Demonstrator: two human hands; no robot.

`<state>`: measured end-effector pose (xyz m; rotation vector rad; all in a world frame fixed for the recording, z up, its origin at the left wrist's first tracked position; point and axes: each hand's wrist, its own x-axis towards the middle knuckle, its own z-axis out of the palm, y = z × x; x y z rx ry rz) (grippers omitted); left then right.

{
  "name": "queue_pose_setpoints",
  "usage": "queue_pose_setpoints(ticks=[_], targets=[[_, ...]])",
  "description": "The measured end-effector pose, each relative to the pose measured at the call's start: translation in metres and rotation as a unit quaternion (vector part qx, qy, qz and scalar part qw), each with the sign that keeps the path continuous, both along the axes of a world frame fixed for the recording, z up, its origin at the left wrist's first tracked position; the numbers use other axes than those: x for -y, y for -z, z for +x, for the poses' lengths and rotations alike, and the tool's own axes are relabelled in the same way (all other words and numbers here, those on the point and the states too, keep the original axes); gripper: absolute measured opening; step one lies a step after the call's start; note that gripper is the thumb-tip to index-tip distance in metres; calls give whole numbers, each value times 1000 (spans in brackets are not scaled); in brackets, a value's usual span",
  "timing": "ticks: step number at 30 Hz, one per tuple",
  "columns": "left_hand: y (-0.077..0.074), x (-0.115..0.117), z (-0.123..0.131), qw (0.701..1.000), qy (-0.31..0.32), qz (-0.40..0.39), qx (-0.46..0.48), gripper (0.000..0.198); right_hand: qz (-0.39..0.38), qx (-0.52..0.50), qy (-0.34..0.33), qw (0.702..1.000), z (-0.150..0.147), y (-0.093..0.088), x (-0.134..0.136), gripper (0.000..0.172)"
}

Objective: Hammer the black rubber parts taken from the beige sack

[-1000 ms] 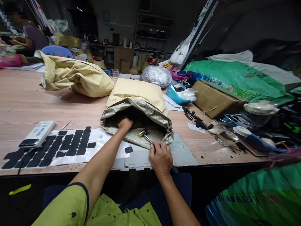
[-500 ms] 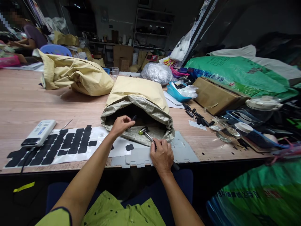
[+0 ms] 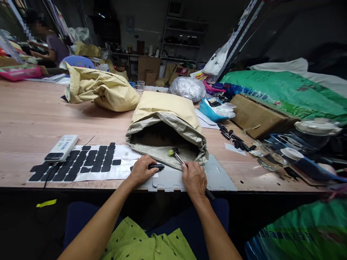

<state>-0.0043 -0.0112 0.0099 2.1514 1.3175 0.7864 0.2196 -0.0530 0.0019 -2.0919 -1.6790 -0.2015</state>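
Note:
My left hand [image 3: 141, 170] pinches a small black plastic part [image 3: 156, 166] and rests it on the white backing sheet [image 3: 119, 162] at the near table edge. My right hand [image 3: 194, 179] grips the handle of a small hammer [image 3: 177, 156], whose yellow-and-black head lies on the lip of the open woven sack [image 3: 165, 133]. A grey plastic plate [image 3: 217, 177] lies under both hands. Black adhesive pads [image 3: 78, 164] cover the sheet to the left.
A white power strip [image 3: 61, 148] lies on the pad sheet. Another tan sack [image 3: 101, 88] sits behind, a cardboard box [image 3: 257, 115] and green bags [image 3: 273, 90] to the right, loose black parts [image 3: 234, 139] between. A person sits at the far left [image 3: 51, 45].
My left hand came out of the sack with a black part and set it down on the sheet near the table edge. The right hand and hammer hardly moved.

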Motion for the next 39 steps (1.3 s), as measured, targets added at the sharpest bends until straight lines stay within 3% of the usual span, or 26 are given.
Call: queue_pose_setpoints(ticks=[5,9,12,19,26,31,35,39], targets=[[6,0,0,999,-9,17,32,14,73,-144,-72,984,-4,-5,29,30],[10,-1,0,999,-3,30,43,14,43,-249,-150,956,-15,-7,53,29],[10,-1,0,998,0,47,35,13,46,-273,-164,947,-24,-7,60,31],[10,0,1,998,2,58,24,12,35,-258,-184,948,-29,-2,57,32],[8,0,2,999,-7,34,23,13,45,-272,-189,943,-36,-12,57,33],[3,1,2,1000,-6,17,13,12,6,-269,-214,939,-41,-9,55,32],[2,1,2,1000,-8,14,12,15,11,-252,-194,948,-30,-10,43,32],[2,1,2,1000,-14,5,3,14,53,-135,-125,981,-9,-16,17,32]])
